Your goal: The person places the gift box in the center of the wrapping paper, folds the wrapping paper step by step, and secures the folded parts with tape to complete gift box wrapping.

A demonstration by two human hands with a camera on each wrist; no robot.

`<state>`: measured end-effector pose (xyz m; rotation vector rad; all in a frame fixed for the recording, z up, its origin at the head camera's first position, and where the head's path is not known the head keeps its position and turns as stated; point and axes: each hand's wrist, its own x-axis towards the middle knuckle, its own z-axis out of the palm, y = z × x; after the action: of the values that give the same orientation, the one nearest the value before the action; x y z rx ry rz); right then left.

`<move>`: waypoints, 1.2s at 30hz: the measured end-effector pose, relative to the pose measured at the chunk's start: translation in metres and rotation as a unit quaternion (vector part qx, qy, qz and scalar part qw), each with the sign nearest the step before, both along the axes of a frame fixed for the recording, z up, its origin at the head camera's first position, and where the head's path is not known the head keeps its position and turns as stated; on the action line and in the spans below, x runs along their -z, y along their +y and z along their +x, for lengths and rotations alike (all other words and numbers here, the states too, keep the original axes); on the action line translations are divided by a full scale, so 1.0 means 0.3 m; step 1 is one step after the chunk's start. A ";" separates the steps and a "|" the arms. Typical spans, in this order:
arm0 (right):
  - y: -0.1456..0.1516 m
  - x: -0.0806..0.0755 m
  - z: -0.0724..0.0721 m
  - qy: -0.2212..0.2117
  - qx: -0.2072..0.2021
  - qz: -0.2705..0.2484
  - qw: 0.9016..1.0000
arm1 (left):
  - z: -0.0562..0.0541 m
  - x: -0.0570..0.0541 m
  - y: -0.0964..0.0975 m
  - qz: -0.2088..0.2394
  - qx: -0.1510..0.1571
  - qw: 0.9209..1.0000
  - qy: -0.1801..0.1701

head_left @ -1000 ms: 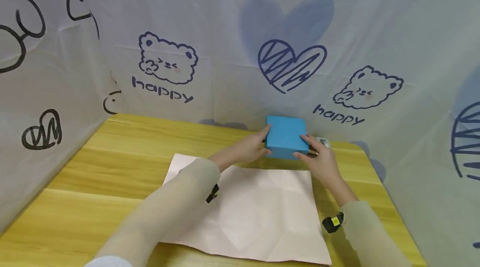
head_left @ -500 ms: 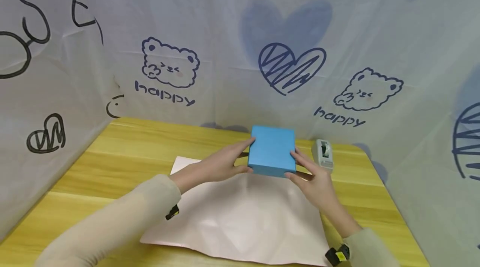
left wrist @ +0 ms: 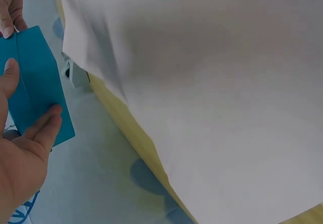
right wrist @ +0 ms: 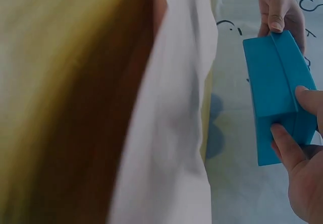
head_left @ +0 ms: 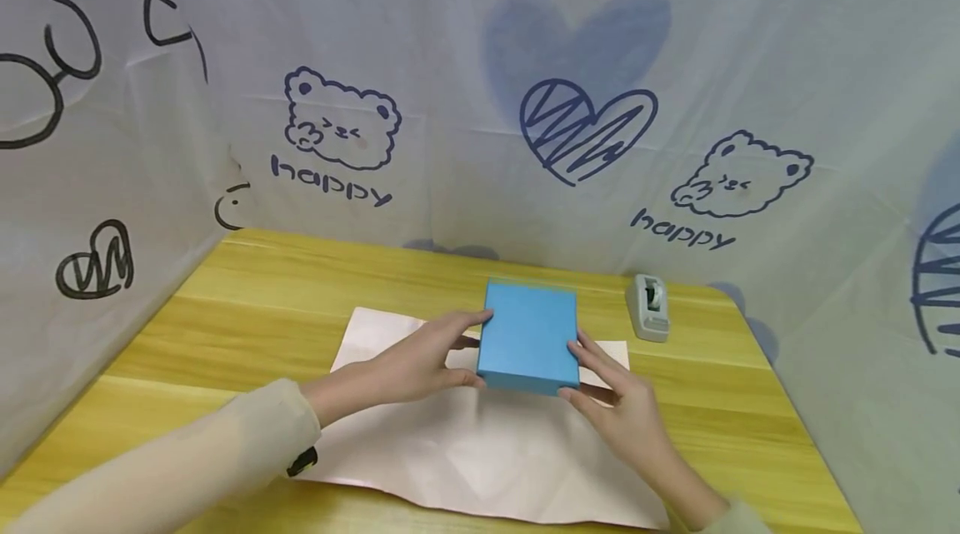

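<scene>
Blue box (head_left: 528,336) — both hands (head_left: 420,363) gripping, paper (head_left: 487,459) below

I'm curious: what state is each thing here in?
Blue box: closed, held up
Pale paper sheet: spread out, creased
Tape dispenser: resting on the table, untouched
Left hand: gripping the box's left side
Right hand: gripping the box's right side
Cloth backdrop: hanging, wrinkled

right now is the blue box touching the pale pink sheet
Apart. The right wrist view shows it: a strip of pale backdrop is visible between the blue box and the near edge of the pale pink sheet.
</scene>
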<state>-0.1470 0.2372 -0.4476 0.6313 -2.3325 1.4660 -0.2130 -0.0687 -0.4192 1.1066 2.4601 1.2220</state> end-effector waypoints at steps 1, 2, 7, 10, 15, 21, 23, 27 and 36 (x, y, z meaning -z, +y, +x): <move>-0.002 0.002 0.010 0.000 -0.002 -0.001 1.000 | 0.009 0.002 -0.002 -0.001 0.001 1.000 -0.004; -0.004 0.005 0.021 -0.001 -0.003 -0.002 1.000 | 0.017 0.005 -0.004 -0.002 0.003 1.000 -0.005; -0.014 0.031 0.065 -0.011 -0.018 -0.016 1.000 | 0.051 0.035 -0.016 0.001 0.010 1.000 -0.002; -0.018 0.052 0.083 -0.015 -0.028 -0.022 0.999 | 0.065 0.055 -0.021 0.001 0.008 1.000 -0.010; -0.020 0.078 0.104 -0.046 -0.028 -0.029 0.998 | 0.085 0.079 -0.024 0.006 0.001 0.999 -0.045; -0.022 0.108 0.115 -0.086 -0.020 -0.028 0.996 | 0.095 0.107 -0.024 0.004 0.004 0.998 -0.068; -0.025 0.118 0.117 -0.094 -0.017 -0.025 0.995 | 0.095 0.116 -0.024 -0.001 0.006 0.998 -0.069; -0.031 0.133 0.116 -0.114 -0.008 -0.017 0.993 | 0.093 0.131 -0.022 -0.013 0.008 0.997 -0.072; -0.038 0.128 0.109 -0.147 0.004 0.009 0.989 | 0.092 0.144 -0.024 -0.040 0.010 0.997 -0.065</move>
<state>-0.1142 0.2257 -0.4860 0.4326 -2.5646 1.6326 -0.1853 -0.0759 -0.4625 0.9965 2.3739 1.1412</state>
